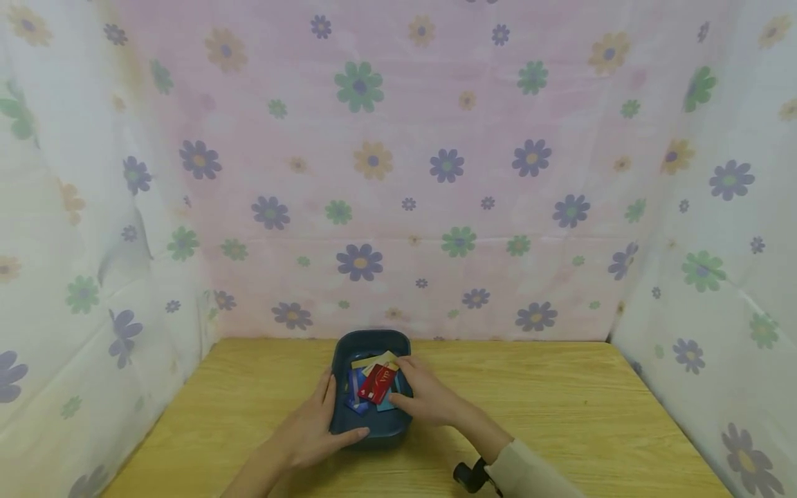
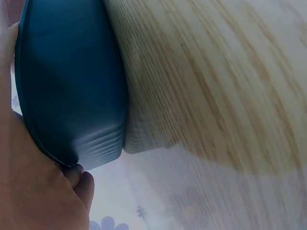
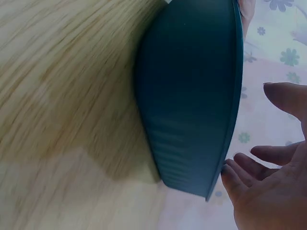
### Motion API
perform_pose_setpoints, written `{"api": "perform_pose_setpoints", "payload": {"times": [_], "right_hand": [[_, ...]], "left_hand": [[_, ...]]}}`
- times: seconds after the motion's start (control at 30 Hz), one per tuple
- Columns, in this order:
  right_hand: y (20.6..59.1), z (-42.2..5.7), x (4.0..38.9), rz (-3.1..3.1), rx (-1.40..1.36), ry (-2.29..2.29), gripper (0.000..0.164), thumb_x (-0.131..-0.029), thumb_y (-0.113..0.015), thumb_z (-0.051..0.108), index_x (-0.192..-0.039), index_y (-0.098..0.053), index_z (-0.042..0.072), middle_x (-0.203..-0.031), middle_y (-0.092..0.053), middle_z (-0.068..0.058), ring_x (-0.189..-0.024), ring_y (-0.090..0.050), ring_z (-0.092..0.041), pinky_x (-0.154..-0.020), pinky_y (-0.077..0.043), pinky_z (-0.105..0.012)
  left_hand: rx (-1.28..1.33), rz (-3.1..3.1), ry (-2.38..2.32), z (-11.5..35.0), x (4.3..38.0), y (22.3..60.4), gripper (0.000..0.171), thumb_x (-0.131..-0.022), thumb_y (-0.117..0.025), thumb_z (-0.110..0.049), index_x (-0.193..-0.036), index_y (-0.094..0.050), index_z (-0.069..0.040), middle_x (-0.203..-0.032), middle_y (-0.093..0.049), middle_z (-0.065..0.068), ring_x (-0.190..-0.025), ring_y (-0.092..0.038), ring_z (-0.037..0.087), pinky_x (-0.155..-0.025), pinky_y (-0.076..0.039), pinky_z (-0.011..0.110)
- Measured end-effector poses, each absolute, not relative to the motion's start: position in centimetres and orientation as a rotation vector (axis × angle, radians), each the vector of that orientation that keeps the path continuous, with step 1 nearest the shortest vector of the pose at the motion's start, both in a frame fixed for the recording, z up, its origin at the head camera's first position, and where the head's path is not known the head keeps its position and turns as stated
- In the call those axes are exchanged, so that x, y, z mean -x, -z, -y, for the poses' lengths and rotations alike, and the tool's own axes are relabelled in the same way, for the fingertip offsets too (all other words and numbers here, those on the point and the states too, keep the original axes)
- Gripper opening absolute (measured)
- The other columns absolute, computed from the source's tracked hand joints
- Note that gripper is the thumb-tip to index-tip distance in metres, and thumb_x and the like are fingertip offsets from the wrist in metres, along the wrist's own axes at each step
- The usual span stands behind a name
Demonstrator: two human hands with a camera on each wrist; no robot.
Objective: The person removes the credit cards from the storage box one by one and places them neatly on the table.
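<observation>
Here, left fingers (image 1: 323, 391) grip the bin (image 1: 380, 440); right fingers (image 3: 274, 154) parted.

A yellowish wood-grained bench (image 1: 535, 408) spreads beneath the left grip (image 1: 313, 423) and right grip (image 1: 431, 395). Beyond both, in soft light, hangs a pinkish flowered back sheet (image 1: 414, 138); to their sides rise a creased, whiter left sheet (image 1: 68, 242) and a whitish right sheet (image 1: 716, 228), flowered too.
</observation>
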State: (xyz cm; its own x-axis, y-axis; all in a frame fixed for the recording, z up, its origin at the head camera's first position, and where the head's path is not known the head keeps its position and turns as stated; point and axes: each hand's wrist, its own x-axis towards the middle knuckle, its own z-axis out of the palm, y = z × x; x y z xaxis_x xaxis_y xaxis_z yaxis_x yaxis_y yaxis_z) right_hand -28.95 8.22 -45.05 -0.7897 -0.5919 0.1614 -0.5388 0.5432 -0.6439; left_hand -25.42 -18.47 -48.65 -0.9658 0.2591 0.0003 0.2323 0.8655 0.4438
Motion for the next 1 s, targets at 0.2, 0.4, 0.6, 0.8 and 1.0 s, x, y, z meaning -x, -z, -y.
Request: {"api": "perform_pose_setpoints", "payload": {"times": [0.2,0.4,0.6,0.8,1.0], "right_hand": [[45.3,-6.1,29.4,-2.663,0.964,1.137,0.070,-0.099,-0.068,0.026,-0.152,-0.037,-0.006,-0.153,-0.042,-0.025,-0.140,-0.045,-0.040,-0.112,-0.042,-0.056],[45.4,-3.5,29.9,-2.692,0.888,1.146,0.065,-0.095,-0.072,0.017,-0.146,-0.042,-0.011,-0.131,-0.055,-0.024,-0.112,-0.062,-0.031,-0.090,-0.058,-0.036],[46.2,-2.0,30.9,-2.788,0.703,1.126,0.069,-0.089,-0.076,0.011,-0.143,-0.043,-0.016,-0.135,-0.053,-0.030,-0.109,-0.060,-0.032,-0.089,-0.058,-0.044],[46.4,-1.1,31.3,-2.836,0.592,1.062,0.071,-0.084,-0.081,0.010,-0.141,-0.046,-0.014,-0.142,-0.046,-0.032,-0.119,-0.053,-0.040,-0.092,-0.055,-0.050],[46.5,-0.2,31.5,-2.877,0.455,1.012,0.059,-0.079,-0.083,0.005,-0.127,-0.053,-0.009,-0.133,-0.049,-0.029,-0.119,-0.049,-0.042,-0.089,-0.053,-0.053]], "left_hand": [[-0.396,-2.969,-0.702,18.7,25.4,48.5,0.127,-0.082,-0.059,-0.083,-0.162,-0.012,0.005,-0.171,-0.002,0.021,-0.143,-0.039,0.051,-0.108,-0.043,0.062],[-0.410,-2.975,-0.695,19.0,25.3,48.6,0.125,-0.083,-0.059,-0.082,-0.161,-0.014,0.005,-0.170,-0.003,0.022,-0.139,-0.043,0.051,-0.105,-0.046,0.061],[-0.401,-2.941,-0.731,18.8,25.3,48.9,0.126,-0.082,-0.060,-0.081,-0.162,-0.012,0.004,-0.171,-0.002,0.020,-0.138,-0.045,0.050,-0.103,-0.048,0.060],[-0.405,-2.948,-0.726,18.6,25.3,49.0,0.126,-0.083,-0.060,-0.081,-0.161,-0.013,0.005,-0.171,-0.003,0.020,-0.138,-0.046,0.049,-0.103,-0.048,0.061],[-0.413,-2.956,-0.714,18.6,25.5,48.7,0.126,-0.083,-0.059,-0.082,-0.161,-0.013,0.005,-0.170,-0.003,0.021,-0.140,-0.043,0.049,-0.105,-0.046,0.062]]}}
